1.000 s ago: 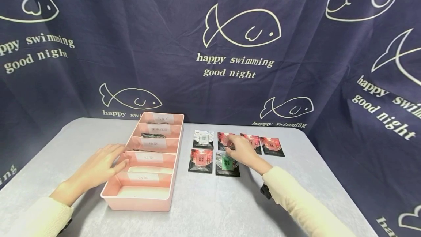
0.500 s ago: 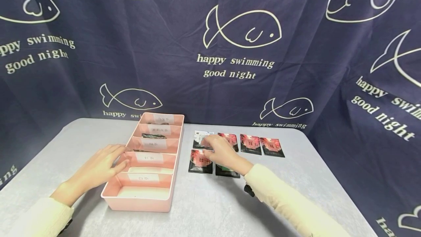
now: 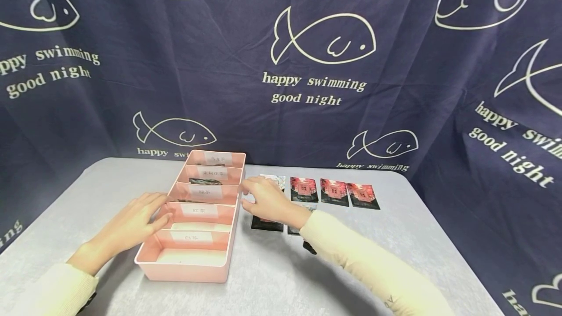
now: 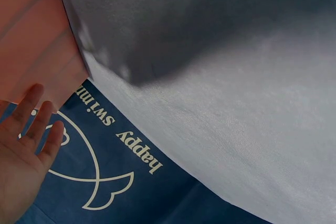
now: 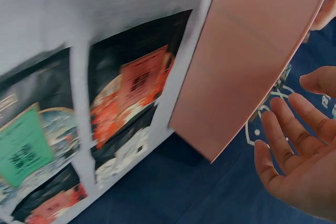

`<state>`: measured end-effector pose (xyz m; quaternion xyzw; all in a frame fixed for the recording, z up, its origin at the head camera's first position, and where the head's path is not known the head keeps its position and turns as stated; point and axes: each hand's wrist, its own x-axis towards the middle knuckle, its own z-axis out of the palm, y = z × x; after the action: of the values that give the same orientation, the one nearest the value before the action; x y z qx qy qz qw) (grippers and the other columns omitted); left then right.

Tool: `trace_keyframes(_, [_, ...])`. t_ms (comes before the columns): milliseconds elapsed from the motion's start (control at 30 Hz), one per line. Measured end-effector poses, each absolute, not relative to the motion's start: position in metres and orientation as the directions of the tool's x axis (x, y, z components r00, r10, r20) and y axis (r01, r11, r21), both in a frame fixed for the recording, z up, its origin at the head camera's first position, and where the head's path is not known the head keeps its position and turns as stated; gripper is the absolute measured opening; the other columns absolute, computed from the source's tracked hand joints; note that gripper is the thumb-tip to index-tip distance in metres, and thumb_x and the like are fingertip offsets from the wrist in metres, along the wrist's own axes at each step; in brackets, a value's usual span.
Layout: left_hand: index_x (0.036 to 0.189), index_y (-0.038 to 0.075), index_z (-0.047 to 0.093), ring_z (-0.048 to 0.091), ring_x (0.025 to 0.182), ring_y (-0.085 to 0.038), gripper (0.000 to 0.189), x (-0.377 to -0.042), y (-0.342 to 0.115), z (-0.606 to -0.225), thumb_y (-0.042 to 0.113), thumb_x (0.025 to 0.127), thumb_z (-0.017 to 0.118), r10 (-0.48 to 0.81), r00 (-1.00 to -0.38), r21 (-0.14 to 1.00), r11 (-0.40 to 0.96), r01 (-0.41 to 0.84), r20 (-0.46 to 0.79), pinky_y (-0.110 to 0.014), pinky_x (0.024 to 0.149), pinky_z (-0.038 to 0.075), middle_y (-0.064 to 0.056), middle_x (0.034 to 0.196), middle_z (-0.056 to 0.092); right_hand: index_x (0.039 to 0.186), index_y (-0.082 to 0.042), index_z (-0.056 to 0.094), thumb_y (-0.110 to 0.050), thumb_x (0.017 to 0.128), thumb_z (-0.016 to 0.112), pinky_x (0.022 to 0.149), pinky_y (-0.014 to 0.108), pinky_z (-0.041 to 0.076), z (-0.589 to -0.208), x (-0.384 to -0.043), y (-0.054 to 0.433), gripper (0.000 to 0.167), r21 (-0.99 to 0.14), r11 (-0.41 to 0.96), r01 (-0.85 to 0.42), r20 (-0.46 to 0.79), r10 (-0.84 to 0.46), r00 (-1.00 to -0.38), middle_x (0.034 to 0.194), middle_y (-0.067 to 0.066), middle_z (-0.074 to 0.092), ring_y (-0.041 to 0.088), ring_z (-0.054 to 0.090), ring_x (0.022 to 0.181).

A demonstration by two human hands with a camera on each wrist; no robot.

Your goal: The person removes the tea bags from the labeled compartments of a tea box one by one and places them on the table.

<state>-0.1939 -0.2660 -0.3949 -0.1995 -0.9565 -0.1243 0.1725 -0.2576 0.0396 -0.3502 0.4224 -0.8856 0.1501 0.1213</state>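
Observation:
A long pink divided box [image 3: 184, 272] with labelled compartments stands left of centre in the head view. My left hand [image 3: 127, 223] rests at its left rim, fingers extended and thumb over a compartment; the left wrist view shows straight fingers against the pink side. My right hand [image 3: 274, 203] hovers at the right rim, fingers loosely bent; the right wrist view shows nothing in its grasp. Under it lie partly hidden sachets: a white one [image 3: 277, 179], a red one [image 5: 139, 82] and a green one [image 5: 23, 145].
Three red and black sachets [image 3: 334, 192] lie in a row to the right on the grey table [image 3: 281, 282]. Dark packets [image 3: 205, 181] sit in the box's far compartments. A navy curtain [image 3: 246, 111] with fish drawings hangs behind the table.
My right hand has moved left from the red sachets, over the white one, to the box's right rim. The left hand and the box have stayed in place.

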Motion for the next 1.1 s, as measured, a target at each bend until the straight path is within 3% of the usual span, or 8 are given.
trace_keyframes(467, [0.116, -0.002, 0.057, 0.050, 0.111, -0.038, 0.044, -0.194, -0.266, -0.396, 0.028, 0.084, 0.061, 0.349, -0.838, 0.159, 0.881, 0.447, 0.419, -0.052, 0.093, 0.038, -0.020, 0.115, 0.059, 0.094, -0.014, 0.062, -0.027, 0.081, 0.062, 0.069, 0.026, 0.048, -0.359, -0.257, 0.003, 0.018, -0.010, 0.589, -0.808, 0.382, -0.745, -0.548, 0.085, -0.005, 0.063, 0.009, 0.056, 0.078])
trace_keyframes(700, [0.116, -0.002, 0.056, 0.050, 0.112, -0.039, 0.044, -0.193, -0.266, -0.395, 0.028, 0.085, 0.061, 0.346, -0.844, 0.165, 0.882, 0.442, 0.409, -0.052, 0.094, 0.037, -0.020, 0.116, 0.058, 0.094, -0.017, 0.061, -0.030, 0.082, 0.062, 0.064, 0.022, 0.045, -0.361, -0.256, -0.009, 0.018, 0.019, 0.601, -0.799, 0.331, -0.758, -0.563, 0.093, -0.007, 0.063, 0.010, 0.056, 0.083])
trace_keyframes(1100, [0.117, -0.003, 0.056, 0.049, 0.112, -0.040, 0.045, -0.194, -0.266, -0.396, 0.029, 0.085, 0.061, 0.345, -0.847, 0.167, 0.883, 0.439, 0.405, -0.053, 0.094, 0.037, -0.022, 0.116, 0.058, 0.099, -0.017, 0.061, -0.027, 0.083, 0.062, 0.077, 0.023, 0.050, -0.364, -0.261, -0.021, 0.019, 0.016, 0.559, -0.829, 0.291, -0.796, -0.531, 0.096, -0.007, 0.065, 0.010, 0.060, 0.091])
